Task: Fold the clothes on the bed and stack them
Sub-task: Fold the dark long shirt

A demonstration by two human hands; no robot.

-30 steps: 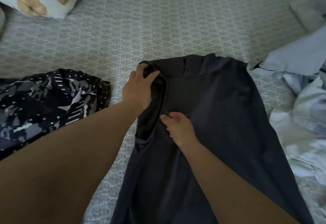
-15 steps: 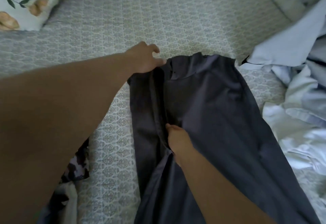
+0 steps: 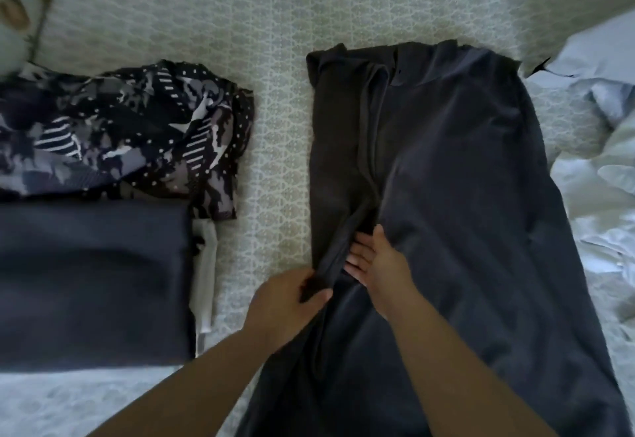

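The dark garment [image 3: 446, 196] lies right of centre on the bed [image 3: 275, 24]. The left hand [image 3: 285, 302] pinches its folded edge; the right hand [image 3: 374, 261] presses flat, fingers straight. Best pull the edge taut, keeping the crease straight.

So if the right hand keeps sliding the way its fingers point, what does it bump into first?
The right hand lies on the dark garment, fingers pointing up and left. First it would likely meet the folded-over flap of that same garment, beside its fingertips, though depth is hard to judge.
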